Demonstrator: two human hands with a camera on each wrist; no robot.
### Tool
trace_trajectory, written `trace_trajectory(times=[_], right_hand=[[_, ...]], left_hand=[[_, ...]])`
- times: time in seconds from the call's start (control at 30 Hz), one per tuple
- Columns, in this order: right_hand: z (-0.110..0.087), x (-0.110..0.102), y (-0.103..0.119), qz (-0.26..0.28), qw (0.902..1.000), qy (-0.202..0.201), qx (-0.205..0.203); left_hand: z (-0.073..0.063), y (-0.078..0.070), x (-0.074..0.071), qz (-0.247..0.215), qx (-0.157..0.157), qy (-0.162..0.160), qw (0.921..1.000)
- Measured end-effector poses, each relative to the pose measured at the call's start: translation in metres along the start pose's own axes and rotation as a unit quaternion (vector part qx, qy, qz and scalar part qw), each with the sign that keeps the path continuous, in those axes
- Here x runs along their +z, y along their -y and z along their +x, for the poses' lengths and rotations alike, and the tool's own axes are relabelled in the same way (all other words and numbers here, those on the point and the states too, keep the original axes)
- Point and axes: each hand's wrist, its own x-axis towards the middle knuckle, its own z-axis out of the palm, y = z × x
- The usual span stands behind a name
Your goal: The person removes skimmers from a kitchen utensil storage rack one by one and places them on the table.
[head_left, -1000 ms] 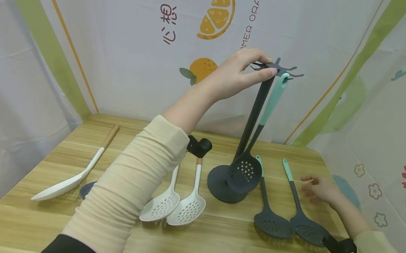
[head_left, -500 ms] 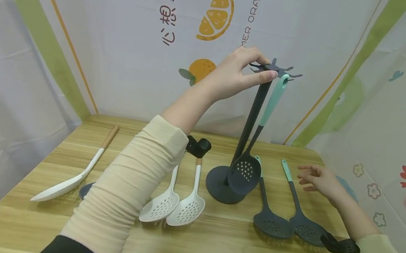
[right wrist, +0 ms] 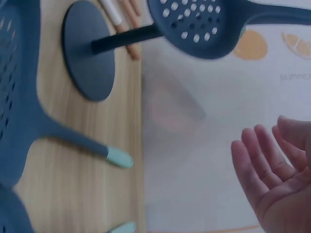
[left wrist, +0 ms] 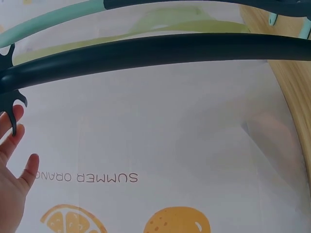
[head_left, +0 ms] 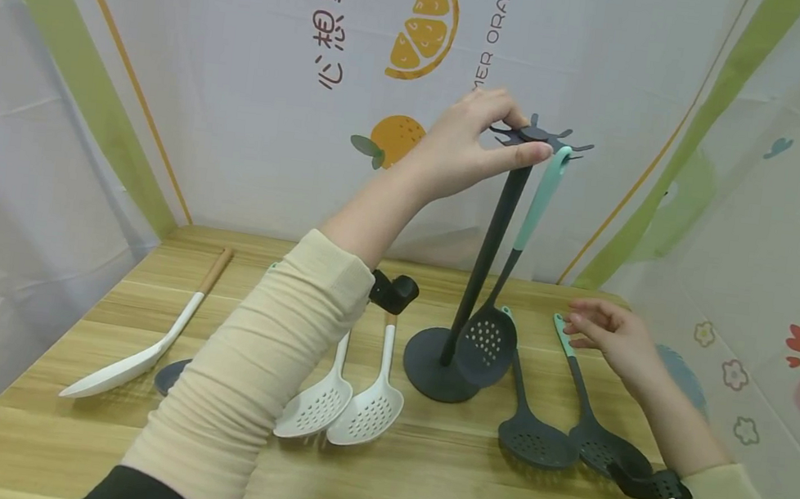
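Note:
My left hand (head_left: 459, 145) grips the hooked top of a dark utensil stand (head_left: 492, 248), thumb in front and fingers behind. From one hook hangs a dark skimmer (head_left: 485, 348) with a mint handle, its bowl in front of the pole. To the right, my right hand (head_left: 615, 340) hovers with loosely bent fingers beside the mint handle end of a second dark skimmer (head_left: 599, 449) lying on the table. In the right wrist view this right hand (right wrist: 277, 170) holds nothing. Another dark skimmer (head_left: 537, 445) lies between that one and the stand.
Two white skimmers (head_left: 369, 415) with wooden handles lie left of the stand's round base (head_left: 434, 369). Farther left are a white utensil (head_left: 127, 371) with a wooden handle and a dark one (head_left: 169, 376), mostly hidden by my left sleeve. A printed curtain (head_left: 256, 143) hangs behind the table.
My right hand has moved left, to beside the mint handle end of the rightmost skimmer. The left hand stays on the stand's top, which has tipped or turned slightly.

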Motion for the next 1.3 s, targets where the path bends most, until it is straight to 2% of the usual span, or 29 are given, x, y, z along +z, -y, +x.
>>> trace_trajectory(times=[0.17,0.33,0.57,0.9,1.17,1.3], right_hand=[[0.001,0.008,0.009,0.046,0.9969,-0.026,-0.059],[0.003,0.021,0.023,0.095,0.9895,-0.053,-0.095],[0.006,0.040,0.037,0.147,0.9781,-0.048,-0.140],[0.013,0.060,0.045,0.191,0.9693,-0.037,-0.151],[0.017,0.071,0.045,0.172,0.9738,-0.007,-0.148],[0.017,0.075,0.043,0.180,0.9723,-0.001,-0.149]], left_hand=[[0.001,-0.002,0.001,-0.002,0.002,-0.004,1.0000],[0.002,-0.003,0.001,0.011,0.002,-0.013,0.9999],[0.003,-0.004,0.003,0.017,-0.002,-0.026,0.9995],[0.001,-0.006,0.009,0.027,-0.005,-0.059,0.9979],[0.002,-0.005,0.012,0.039,0.001,-0.066,0.9970],[0.001,-0.005,0.013,0.025,-0.002,-0.065,0.9975]])
